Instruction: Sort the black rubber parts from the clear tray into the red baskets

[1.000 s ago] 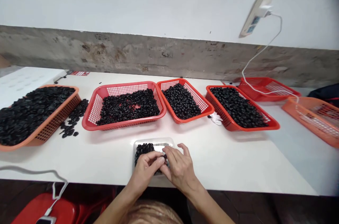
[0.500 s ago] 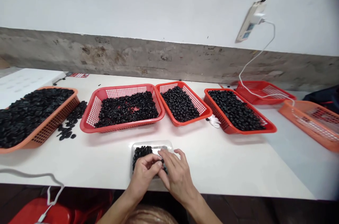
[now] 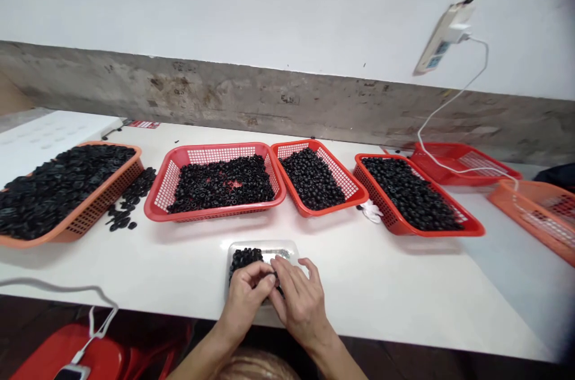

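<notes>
Small black part [image 3: 275, 276] sits near six o'clock in our view, over the clear tray [image 3: 287, 244]. Our left hand [image 3: 242, 299] has its grip pinched on it; our right hand [image 3: 302, 302] crowds in from four o'clock, clamped or not, we can't tell. Tiny piece, fingertip hold: could slip, and we'd likely lose it among lookalike black pieces [image 3: 245, 258] at ten o'clock.

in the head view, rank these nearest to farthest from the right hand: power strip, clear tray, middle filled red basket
1. Clear tray: partly under the right hand
2. Middle filled red basket: beyond the tray, slightly right
3. Power strip: up on the wall, far right
</notes>
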Motion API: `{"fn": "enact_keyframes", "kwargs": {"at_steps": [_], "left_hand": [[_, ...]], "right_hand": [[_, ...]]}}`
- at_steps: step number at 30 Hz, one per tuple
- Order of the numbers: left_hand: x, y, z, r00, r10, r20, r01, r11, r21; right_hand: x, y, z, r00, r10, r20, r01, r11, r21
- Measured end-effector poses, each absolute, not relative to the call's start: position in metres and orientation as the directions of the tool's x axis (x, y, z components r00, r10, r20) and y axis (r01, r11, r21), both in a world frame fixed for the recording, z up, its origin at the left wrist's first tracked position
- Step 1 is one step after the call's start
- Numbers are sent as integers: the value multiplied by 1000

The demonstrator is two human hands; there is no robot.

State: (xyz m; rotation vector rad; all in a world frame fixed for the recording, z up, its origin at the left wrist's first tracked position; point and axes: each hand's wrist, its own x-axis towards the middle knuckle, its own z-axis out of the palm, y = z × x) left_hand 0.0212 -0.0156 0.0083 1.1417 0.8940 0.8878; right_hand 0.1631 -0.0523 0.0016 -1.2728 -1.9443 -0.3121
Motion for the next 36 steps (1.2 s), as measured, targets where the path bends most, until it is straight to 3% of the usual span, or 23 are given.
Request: {"fn": "enact_keyframes", "kwargs": {"at_steps": [12, 21, 36], "left_hand": [[25, -16, 10, 437, 878, -197, -99, 264, 959], [26, -13, 6, 446, 878, -172, -77, 229, 970], [28, -18, 20, 471, 875, -114, -55, 158, 986]], "right_hand": [[177, -45, 1, -166, 689, 705, 863, 448, -234], [174, -45, -7, -219, 644, 733, 898, 427, -107], [193, -29, 0, -438, 490, 754, 731, 682, -18]]}}
